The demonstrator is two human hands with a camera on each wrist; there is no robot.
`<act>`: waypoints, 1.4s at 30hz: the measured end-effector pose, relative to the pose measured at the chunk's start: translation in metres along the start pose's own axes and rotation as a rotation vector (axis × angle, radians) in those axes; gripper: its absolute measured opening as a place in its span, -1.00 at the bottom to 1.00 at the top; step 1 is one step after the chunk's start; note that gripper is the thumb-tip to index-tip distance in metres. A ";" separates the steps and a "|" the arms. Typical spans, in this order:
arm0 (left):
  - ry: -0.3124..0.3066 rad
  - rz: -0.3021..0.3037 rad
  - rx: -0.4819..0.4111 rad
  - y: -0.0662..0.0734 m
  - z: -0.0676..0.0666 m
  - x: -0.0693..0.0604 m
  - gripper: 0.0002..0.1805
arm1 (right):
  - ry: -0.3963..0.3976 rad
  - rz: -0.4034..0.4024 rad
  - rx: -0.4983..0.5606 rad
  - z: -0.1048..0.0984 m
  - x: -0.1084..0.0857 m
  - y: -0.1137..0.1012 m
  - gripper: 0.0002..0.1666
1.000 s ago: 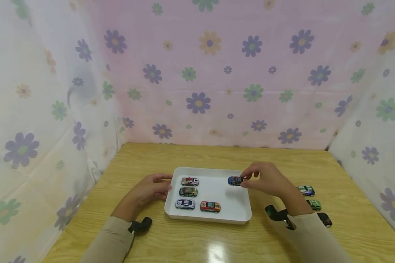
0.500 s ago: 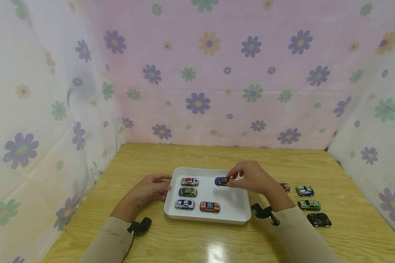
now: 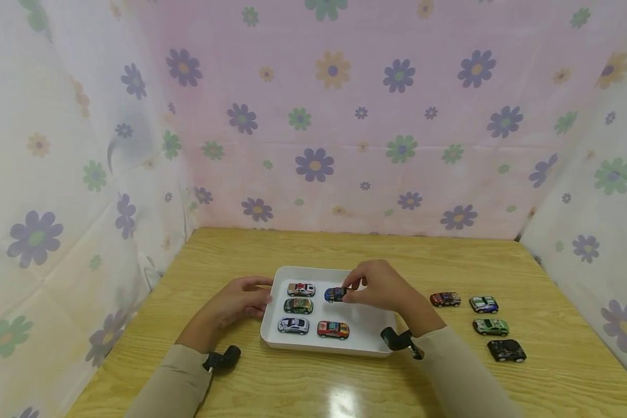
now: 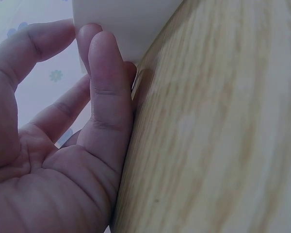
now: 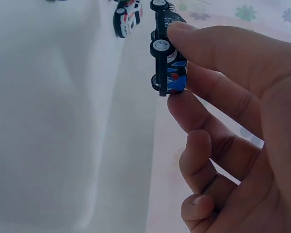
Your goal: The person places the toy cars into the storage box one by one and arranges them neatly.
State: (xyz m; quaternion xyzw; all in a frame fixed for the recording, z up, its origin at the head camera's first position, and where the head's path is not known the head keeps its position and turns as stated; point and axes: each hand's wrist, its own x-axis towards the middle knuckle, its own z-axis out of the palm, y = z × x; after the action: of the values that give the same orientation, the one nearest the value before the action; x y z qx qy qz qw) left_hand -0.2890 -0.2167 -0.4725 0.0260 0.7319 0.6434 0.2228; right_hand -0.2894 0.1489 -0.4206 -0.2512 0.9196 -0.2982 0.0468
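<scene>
My right hand pinches a blue and black toy car between thumb and fingers. It is over the white tray; the right wrist view shows the toy car's wheels, clear of the tray floor. In the tray's left part stand a white and red car, a green and orange car and a white and blue car in a column. A red and yellow car sits beside the lowest one. My left hand rests against the tray's left wall, fingertips touching its outside.
Right of the tray, on the wooden table, stand a dark red car, a white, blue and green car, a green car and a black car. Flowered cloth encloses the table's back and sides.
My right hand has carried the blue and black car leftward over the tray, uncovering the cars on the right of the table. My left hand stays at the tray's left side.
</scene>
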 end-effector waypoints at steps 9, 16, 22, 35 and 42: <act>-0.025 0.031 -0.004 -0.004 -0.001 0.002 -0.32 | -0.062 0.032 -0.042 0.013 0.008 -0.007 -0.86; -0.020 0.033 0.002 -0.004 -0.002 0.002 -0.31 | -0.103 0.016 -0.085 0.015 0.009 -0.010 -0.87; -0.011 0.030 0.006 -0.004 -0.002 0.002 -0.31 | -0.126 0.009 -0.098 0.016 0.010 -0.012 -0.87; -0.006 0.014 0.003 -0.004 -0.002 0.003 -0.32 | -0.183 0.066 -0.125 0.019 0.013 -0.015 -0.86; -0.007 0.016 0.011 -0.004 -0.002 0.002 -0.33 | -0.190 0.052 -0.123 0.020 0.013 -0.014 -0.85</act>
State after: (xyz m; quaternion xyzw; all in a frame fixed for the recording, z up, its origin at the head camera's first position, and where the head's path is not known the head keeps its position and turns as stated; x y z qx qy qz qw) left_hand -0.2905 -0.2190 -0.4765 0.0352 0.7344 0.6412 0.2199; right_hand -0.2899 0.1222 -0.4285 -0.2567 0.9339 -0.2146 0.1261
